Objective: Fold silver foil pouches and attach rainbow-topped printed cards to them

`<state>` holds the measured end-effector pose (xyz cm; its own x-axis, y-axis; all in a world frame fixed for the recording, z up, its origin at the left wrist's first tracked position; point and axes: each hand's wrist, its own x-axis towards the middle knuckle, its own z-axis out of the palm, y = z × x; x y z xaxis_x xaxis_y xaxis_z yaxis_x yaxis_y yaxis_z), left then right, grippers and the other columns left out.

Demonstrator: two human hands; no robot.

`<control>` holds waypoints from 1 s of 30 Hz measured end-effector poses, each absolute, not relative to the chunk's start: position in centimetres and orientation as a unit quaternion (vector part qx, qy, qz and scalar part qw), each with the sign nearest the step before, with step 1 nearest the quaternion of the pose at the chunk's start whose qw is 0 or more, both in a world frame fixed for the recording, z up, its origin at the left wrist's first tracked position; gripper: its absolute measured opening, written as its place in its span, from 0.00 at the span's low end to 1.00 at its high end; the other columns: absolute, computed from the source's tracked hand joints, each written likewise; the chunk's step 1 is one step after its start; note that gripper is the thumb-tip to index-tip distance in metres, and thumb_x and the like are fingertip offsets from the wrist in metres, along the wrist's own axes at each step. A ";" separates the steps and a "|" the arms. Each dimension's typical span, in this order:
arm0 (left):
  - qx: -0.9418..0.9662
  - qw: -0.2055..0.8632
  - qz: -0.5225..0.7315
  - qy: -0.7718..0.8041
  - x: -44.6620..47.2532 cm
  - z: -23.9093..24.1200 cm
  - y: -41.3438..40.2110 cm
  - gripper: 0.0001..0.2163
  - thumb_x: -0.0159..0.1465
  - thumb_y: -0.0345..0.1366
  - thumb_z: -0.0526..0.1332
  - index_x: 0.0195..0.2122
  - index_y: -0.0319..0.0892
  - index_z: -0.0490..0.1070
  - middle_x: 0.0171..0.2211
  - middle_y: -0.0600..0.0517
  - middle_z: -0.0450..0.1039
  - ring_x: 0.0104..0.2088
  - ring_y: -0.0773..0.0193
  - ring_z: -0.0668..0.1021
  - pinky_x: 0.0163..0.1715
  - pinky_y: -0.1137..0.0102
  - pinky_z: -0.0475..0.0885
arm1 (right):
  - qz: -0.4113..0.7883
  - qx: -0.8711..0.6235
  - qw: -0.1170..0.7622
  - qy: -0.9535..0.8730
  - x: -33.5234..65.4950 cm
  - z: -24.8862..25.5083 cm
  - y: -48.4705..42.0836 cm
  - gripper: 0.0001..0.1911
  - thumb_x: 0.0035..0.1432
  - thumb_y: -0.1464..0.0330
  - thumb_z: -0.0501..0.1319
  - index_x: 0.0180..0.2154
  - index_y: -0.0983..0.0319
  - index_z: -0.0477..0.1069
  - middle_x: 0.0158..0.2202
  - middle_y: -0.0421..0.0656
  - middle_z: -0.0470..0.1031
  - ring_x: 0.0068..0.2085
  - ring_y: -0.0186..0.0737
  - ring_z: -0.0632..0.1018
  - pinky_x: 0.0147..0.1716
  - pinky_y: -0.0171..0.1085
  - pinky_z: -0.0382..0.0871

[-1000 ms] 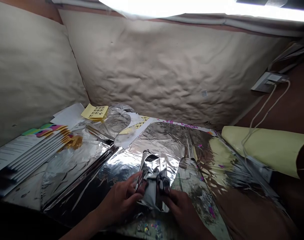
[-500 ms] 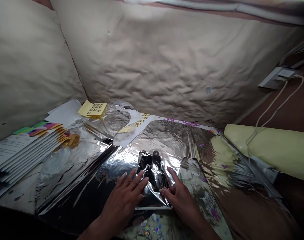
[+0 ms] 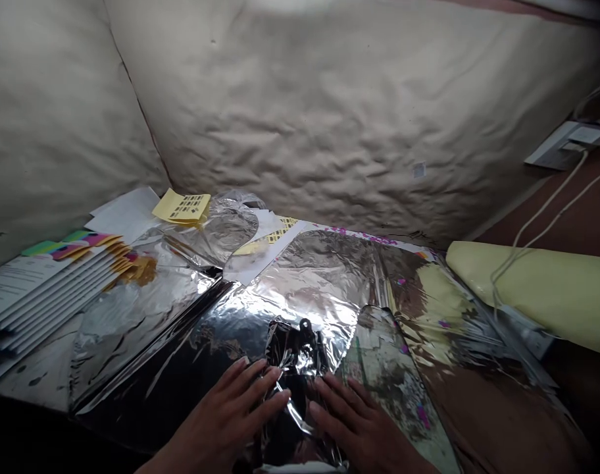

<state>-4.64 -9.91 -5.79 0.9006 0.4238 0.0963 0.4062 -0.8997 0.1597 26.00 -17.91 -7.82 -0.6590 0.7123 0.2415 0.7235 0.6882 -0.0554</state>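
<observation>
Between my hands lies a folded piece of shiny silver foil [image 3: 297,401], with a small round tab [image 3: 305,326] that has a hole standing out at its far end. My left hand [image 3: 228,408] is laid on the foil's left side, fingers stretched out and a little apart. From the right, my right hand [image 3: 354,415] rests on the opposite edge with its fingers spread flat. A pale strip [image 3: 300,468] shows at the foil's near end, at the bottom of the view. Underneath is a large silver foil sheet [image 3: 260,303] spread over the table.
A stack of white folded cards [image 3: 48,283] with coloured edges stands at the left. Yellow printed paper [image 3: 184,207] and clear film lie behind. A yellow roll [image 3: 537,286] sits at the right below cables from a wall socket [image 3: 566,145]. Pink flecks dot the worn board [image 3: 393,368].
The folded foil has come nearer to me, with both hands. My right hand's fingers, bent at the foil's edge before, are now laid out flat. The view has shifted slightly.
</observation>
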 end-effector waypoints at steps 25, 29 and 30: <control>0.806 0.338 0.241 0.423 -2.8 -6.7 -10.6 0.14 0.69 0.47 0.55 0.41 0.46 0.76 0.33 0.51 0.77 0.35 0.59 0.77 0.37 0.66 0.72 | 0.362 -0.653 0.350 -0.566 21.3 -7.2 -16.7 0.25 0.62 0.53 0.58 0.54 0.63 0.72 0.26 0.41 0.75 0.29 0.43 0.77 0.30 0.36 0.71; 0.737 0.375 0.259 0.500 -1.9 -7.2 -10.2 0.31 0.66 0.44 0.59 0.67 0.47 0.51 0.31 0.55 0.80 0.40 0.59 0.81 0.42 0.69 0.73 | 0.365 -0.714 0.342 -0.490 20.2 -6.5 -15.8 0.45 0.60 0.57 0.60 0.69 0.64 0.41 0.20 0.32 0.70 0.22 0.39 0.72 0.25 0.34 0.66; 0.736 0.366 0.254 0.510 -1.7 -7.3 -10.1 0.33 0.66 0.44 0.59 0.69 0.47 0.46 0.30 0.56 0.80 0.42 0.59 0.81 0.43 0.69 0.73 | 0.363 -0.718 0.338 -0.489 20.0 -6.3 -15.6 0.46 0.60 0.58 0.59 0.70 0.63 0.38 0.20 0.31 0.69 0.22 0.39 0.73 0.25 0.34 0.65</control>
<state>-1.72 -10.12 -7.27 0.3516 0.9362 0.0005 0.5642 -0.2123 0.7978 20.05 -15.59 -6.33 0.2577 0.9472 -0.1907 0.4569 -0.2934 -0.8398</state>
